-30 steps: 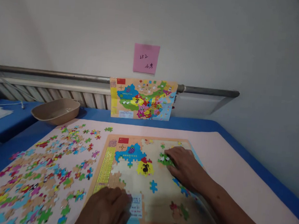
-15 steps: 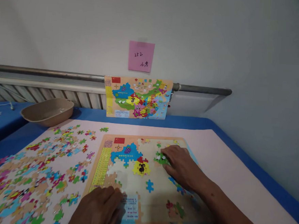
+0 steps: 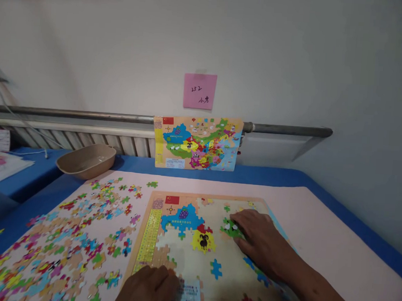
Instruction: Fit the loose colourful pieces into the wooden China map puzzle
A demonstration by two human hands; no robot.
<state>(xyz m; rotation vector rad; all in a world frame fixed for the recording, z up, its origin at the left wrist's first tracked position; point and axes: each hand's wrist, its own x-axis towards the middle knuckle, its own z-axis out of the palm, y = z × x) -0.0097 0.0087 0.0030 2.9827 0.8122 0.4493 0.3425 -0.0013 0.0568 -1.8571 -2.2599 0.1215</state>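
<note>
"Grip?"
"I can't tell for either. Left hand (image 3: 148,288) curls over the flat puzzle board (image 3: 187,250); right hand (image 3: 260,237) partly hides green sheep pieces (image 3: 227,227) there."
"Around?"
"Knobbly loose pieces (image 3: 56,270) leftward, then a shallow brown basin (image 3: 88,167), a round metal pipe (image 3: 288,129)."

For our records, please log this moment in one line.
left hand: over puzzle board; right hand: at green sheep patch; loose pieces: left of board

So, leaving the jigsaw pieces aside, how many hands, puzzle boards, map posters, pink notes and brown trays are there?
Left hand and right hand: 2
Puzzle board: 1
Map poster: 1
Pink note: 1
Brown tray: 1
Total: 6
</note>
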